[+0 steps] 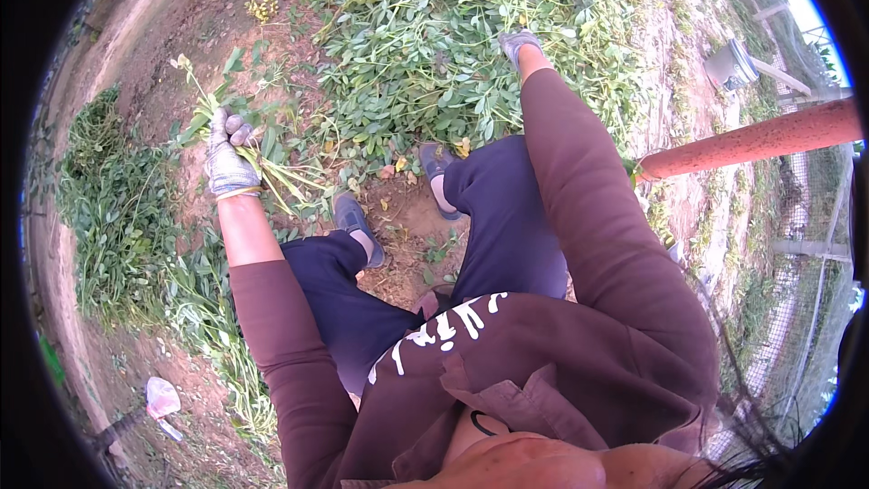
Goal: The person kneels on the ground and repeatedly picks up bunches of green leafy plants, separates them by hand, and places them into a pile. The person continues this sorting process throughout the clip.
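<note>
My left hand [231,156], in a pale knit work glove, is closed around a small bunch of leafy plant stems [288,180]. The leaves stick out past the thumb, and the bare pale stem ends point toward my feet. My right hand [519,45], also gloved, reaches out to the far side of a broad heap of cut or pulled green plants [414,54]. It touches the heap's leaves and stems. Its fingers are mostly turned away from view, so whether they grip a stem is not visible.
Left of me lies another heap of greens [122,217], trailing back beside my leg. A rusty pole [753,142] juts in from the right, near my right arm. Beyond it are a bucket [730,66] and netting [794,299]. A plastic bag [163,397] rests on the soil lower left.
</note>
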